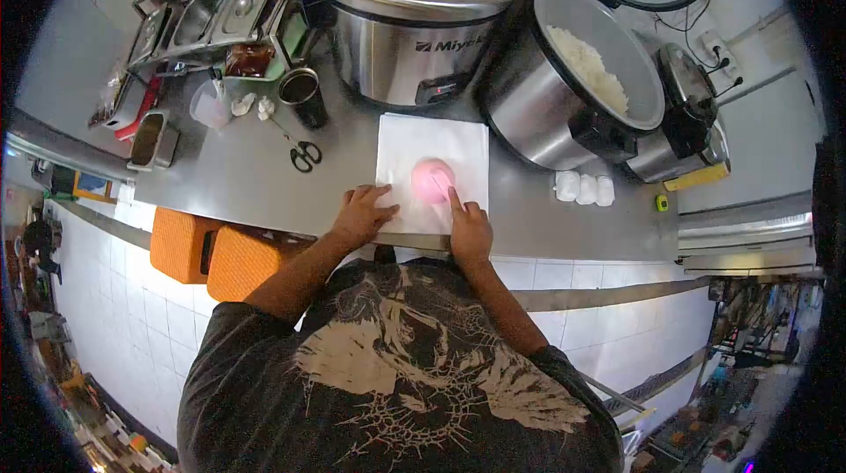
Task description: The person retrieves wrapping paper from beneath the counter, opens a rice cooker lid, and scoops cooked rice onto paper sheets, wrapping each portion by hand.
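A stack of white paper sheets (397, 143) lies at the front edge of the metal counter. On it sits a round pink object (432, 181), perhaps a small bowl turned over. My left hand (359, 214) rests on the paper's left edge, its fingers apart and holding nothing. To the right, my right hand (470, 228) has its index finger stretched out to the lower right side of the pink object; the other fingers are curled.
Behind the paper stands a closed rice cooker (397, 55); an open one with rice (586, 68) is at its right. White wrapped bundles (583, 188) sit on the right, scissors (304, 156) and a dark cup (302, 99) on the left. Orange stools (242, 262) stand below the counter (238, 173).
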`<state>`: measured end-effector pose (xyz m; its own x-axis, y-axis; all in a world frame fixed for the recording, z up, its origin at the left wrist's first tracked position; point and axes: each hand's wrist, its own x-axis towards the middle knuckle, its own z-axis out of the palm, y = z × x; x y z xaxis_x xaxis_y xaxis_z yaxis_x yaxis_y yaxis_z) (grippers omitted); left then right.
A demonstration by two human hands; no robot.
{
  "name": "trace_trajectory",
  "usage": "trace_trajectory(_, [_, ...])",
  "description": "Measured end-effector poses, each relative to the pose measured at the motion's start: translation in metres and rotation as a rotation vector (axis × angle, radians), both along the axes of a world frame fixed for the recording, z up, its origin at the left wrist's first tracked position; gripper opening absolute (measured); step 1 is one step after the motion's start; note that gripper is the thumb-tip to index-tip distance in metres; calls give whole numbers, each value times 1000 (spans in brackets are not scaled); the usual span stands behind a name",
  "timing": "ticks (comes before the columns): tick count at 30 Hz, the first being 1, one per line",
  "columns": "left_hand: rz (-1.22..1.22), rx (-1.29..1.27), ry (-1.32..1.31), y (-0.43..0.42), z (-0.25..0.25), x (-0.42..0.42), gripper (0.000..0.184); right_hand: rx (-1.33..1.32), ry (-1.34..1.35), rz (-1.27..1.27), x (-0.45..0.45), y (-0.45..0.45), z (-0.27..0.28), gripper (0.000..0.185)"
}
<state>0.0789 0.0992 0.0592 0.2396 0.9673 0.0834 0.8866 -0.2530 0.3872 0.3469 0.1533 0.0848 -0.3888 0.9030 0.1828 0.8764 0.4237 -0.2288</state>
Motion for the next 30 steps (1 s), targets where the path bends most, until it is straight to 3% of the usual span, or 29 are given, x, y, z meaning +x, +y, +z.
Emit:
trace_trajectory(2, [6, -42, -44, 1, 0, -2, 25, 28, 151, 48, 10, -2, -9, 61])
trace_trajectory(5, [47, 4, -47, 5, 20, 4, 17, 82, 462, -104, 27, -6, -1, 54])
trace_trajectory(9, [60, 6, -382, 20, 9, 7, 12, 102, 227, -385, 87, 7, -10, 61])
trace_trajectory(12, [175, -112, -718, 24, 17, 15, 12, -57, 87, -360, 127, 17, -25, 69])
trace_trajectory(14, [271, -236, -1054, 24, 11, 19, 13, 205, 114, -275, 126, 10, -21, 74])
trace_trajectory(15, [300, -314, -1037, 25, 12, 18, 14, 336, 127, -226, 117, 7, -8, 77])
trace_trajectory(18, [370, -464, -1044, 25, 21, 14, 19, 146, 215, 67, 76, 2, 30, 84])
trace_trajectory(20, [385, -460, -1124, 22, 23, 14, 21, 84, 145, 88, 56, 7, 29, 88])
trace_trajectory(21, [313, -374, -1010, 20, 31, 14, 22, 55, 113, 97, 47, 12, 28, 90])
trace_trajectory(22, [241, -289, -895, 19, 45, 15, 24, 24, 174, 42, 38, 17, 32, 71])
trace_trajectory(24, [144, -174, -671, 17, 53, 15, 27, -6, 256, 161, 51, 37, 19, 51])
trace_trajectory(28, [60, -119, -359, 14, 20, -1, 25, -185, 470, 275, 85, 59, -26, 21])
trace_trajectory(30, [24, -72, -325, 7, 10, -5, 21, -271, 481, 275, 95, 46, -20, 23])
